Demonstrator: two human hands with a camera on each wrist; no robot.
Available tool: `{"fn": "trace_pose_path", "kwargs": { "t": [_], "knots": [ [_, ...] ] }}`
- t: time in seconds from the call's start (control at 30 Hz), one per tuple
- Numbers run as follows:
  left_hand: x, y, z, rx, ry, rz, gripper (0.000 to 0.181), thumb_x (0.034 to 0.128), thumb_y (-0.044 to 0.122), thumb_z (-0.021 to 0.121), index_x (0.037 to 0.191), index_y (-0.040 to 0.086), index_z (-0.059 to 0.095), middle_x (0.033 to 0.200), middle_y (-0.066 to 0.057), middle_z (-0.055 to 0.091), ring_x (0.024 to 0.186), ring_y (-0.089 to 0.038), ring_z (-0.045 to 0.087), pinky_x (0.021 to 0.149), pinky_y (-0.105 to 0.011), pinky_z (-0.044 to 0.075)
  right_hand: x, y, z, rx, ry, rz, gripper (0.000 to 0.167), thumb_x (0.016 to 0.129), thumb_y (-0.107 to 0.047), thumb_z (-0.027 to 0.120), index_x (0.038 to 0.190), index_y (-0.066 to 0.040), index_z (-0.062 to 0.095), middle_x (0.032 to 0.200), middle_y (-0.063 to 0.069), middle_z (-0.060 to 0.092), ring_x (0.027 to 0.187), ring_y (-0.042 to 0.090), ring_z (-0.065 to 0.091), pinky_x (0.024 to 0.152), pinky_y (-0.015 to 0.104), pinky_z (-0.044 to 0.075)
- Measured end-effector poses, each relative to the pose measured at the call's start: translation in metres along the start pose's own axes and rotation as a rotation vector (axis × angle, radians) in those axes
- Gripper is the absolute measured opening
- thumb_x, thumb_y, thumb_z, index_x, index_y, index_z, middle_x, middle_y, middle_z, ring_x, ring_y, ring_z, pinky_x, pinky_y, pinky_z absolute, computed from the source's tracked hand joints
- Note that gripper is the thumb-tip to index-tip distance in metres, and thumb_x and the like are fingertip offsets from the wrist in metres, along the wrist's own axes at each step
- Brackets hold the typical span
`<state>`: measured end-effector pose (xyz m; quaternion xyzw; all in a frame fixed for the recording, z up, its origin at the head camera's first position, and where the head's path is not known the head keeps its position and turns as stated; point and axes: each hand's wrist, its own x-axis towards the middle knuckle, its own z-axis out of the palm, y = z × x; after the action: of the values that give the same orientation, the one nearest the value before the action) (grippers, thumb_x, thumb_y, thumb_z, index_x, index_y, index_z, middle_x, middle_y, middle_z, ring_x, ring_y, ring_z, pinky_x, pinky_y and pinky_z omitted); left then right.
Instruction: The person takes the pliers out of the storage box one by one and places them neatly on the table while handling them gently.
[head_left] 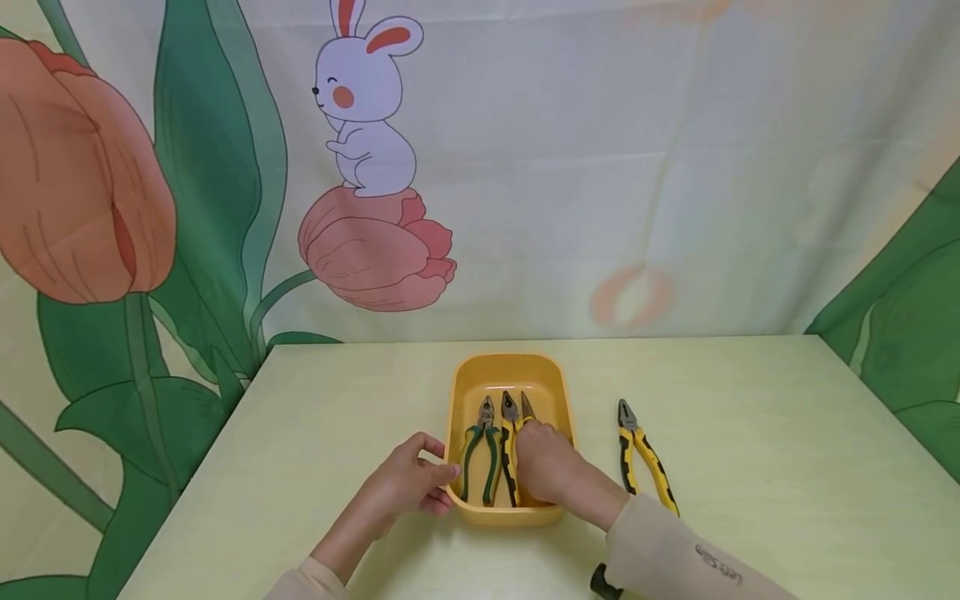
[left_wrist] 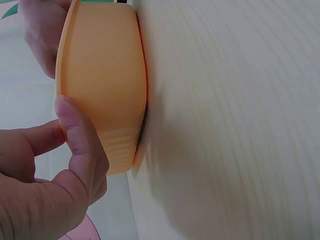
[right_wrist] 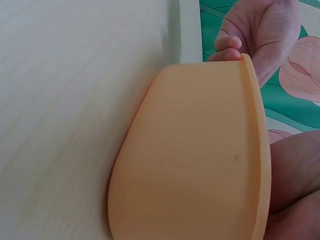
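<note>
And there's the orange bin point(right_wrist: 185, 150), side-on! Left hand point(right_wrist: 265, 30) at the bin's far end, right hand point(right_wrist: 297, 170) partly hidden behind its rim point(right_wrist: 262, 145), pale tabletop point(right_wrist: 65, 110) beneath it, flowered cloth point(right_wrist: 305, 72) beyond.

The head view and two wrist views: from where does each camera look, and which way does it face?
Head: on the head, facing forward and down at the yellow rectangular plastic tray on the pale grained table; left hand, right hand and beige sleeves show.
Left wrist: on that wrist, facing the tray's outer wall; the left hand shows, part of the right beyond.
Right wrist: on that wrist, facing another outer wall; part of the right hand shows, the left beyond.
Both wrist views share the tray and both hands.
</note>
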<state>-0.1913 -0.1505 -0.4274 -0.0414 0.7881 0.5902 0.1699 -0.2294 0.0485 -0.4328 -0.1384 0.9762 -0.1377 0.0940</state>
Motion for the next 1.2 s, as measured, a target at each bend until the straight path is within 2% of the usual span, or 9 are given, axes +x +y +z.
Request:
{"fn": "trace_pose_path", "kwargs": {
  "t": [0.2, 0.37, 0.43, 0.57, 0.7, 0.77, 0.87, 1.2],
  "knots": [
    [0.0, 0.003, 0.0, -0.006, -0.005, -0.005, 0.03, 0.0993, 0.004, 0.068, 0.119, -0.004, 0.047, 0.08, -0.014, 0.064, 0.058, -0.018, 0.063, 0.057, -0.028, 0.06, 0.0, 0.0, -0.002, 0.103, 0.005, 0.076, 0.024, 0.096, -0.002, 0.063, 0.113, 0.014, 0.056, 0.103, 0.026, 0.059, 0.098, 0.037, 0.058, 0.087, 0.05, 0.054],
    [0.0, 0.004, -0.001, -0.001, 0.001, 0.005, 0.031, 0.0994, 0.005, 0.068, 0.12, -0.004, 0.046, 0.081, -0.013, 0.063, 0.058, -0.018, 0.063, 0.056, -0.028, 0.06, -0.001, 0.0, -0.007, 0.129, 0.019, 0.076, 0.028, 0.099, -0.008, 0.063, 0.115, 0.014, 0.056, 0.11, 0.031, 0.059, 0.105, 0.042, 0.058, 0.092, 0.053, 0.054],
    [0.0, 0.004, -0.001, 0.004, 0.003, 0.002, 0.031, 0.0994, 0.006, 0.068, 0.12, -0.004, 0.047, 0.081, -0.014, 0.064, 0.058, -0.018, 0.062, 0.056, -0.028, 0.06, 0.0, 0.001, -0.009, 0.131, 0.013, 0.07, 0.026, 0.1, -0.01, 0.064, 0.111, 0.012, 0.058, 0.108, 0.029, 0.06, 0.1, 0.039, 0.059, 0.085, 0.05, 0.056],
    [0.0, 0.005, -0.001, 0.005, 0.002, -0.003, 0.03, 0.0994, 0.005, 0.068, 0.119, -0.003, 0.047, 0.081, -0.014, 0.064, 0.058, -0.017, 0.062, 0.057, -0.028, 0.06, 0.0, 0.002, -0.011, 0.158, -0.008, 0.063, 0.021, 0.1, -0.011, 0.063, 0.106, 0.01, 0.059, 0.095, 0.023, 0.06, 0.083, 0.03, 0.059, 0.06, 0.036, 0.055],
    [-0.001, 0.004, -0.001, -0.006, -0.001, -0.009, 0.03, 0.0993, 0.004, 0.068, 0.12, -0.004, 0.047, 0.082, -0.015, 0.064, 0.059, -0.017, 0.062, 0.058, -0.029, 0.06, -0.004, 0.002, -0.009, 0.211, -0.023, 0.061, 0.034, 0.102, -0.014, 0.064, 0.12, 0.014, 0.055, 0.077, 0.015, 0.057, 0.06, 0.02, 0.057, 0.044, 0.027, 0.046],
    [-0.001, 0.004, 0.0, -0.01, 0.0, -0.013, 0.03, 0.0993, 0.004, 0.068, 0.12, -0.004, 0.047, 0.083, -0.016, 0.064, 0.059, -0.017, 0.062, 0.058, -0.029, 0.06, -0.005, 0.002, -0.007, 0.236, -0.029, 0.065, 0.043, 0.103, -0.016, 0.064, 0.13, 0.015, 0.051, 0.07, 0.013, 0.056, 0.051, 0.017, 0.054, 0.041, 0.026, 0.043],
    [-0.001, 0.004, 0.0, -0.01, 0.004, -0.008, 0.03, 0.0994, 0.004, 0.068, 0.12, -0.004, 0.047, 0.083, -0.016, 0.065, 0.059, -0.017, 0.062, 0.057, -0.029, 0.06, -0.005, 0.002, -0.007, 0.242, -0.038, 0.063, 0.05, 0.104, -0.017, 0.063, 0.137, 0.016, 0.046, 0.067, 0.012, 0.056, 0.048, 0.016, 0.052, 0.041, 0.025, 0.04],
    [-0.002, 0.003, 0.0, -0.008, -0.003, -0.005, 0.029, 0.0999, 0.005, 0.067, 0.119, -0.004, 0.047, 0.082, -0.015, 0.064, 0.059, -0.017, 0.062, 0.056, -0.028, 0.06, -0.002, 0.0, -0.01, 0.231, -0.048, 0.059, 0.046, 0.106, -0.019, 0.06, 0.133, 0.016, 0.051, 0.065, 0.01, 0.055, 0.045, 0.017, 0.052, 0.038, 0.025, 0.041]
  ]
}}
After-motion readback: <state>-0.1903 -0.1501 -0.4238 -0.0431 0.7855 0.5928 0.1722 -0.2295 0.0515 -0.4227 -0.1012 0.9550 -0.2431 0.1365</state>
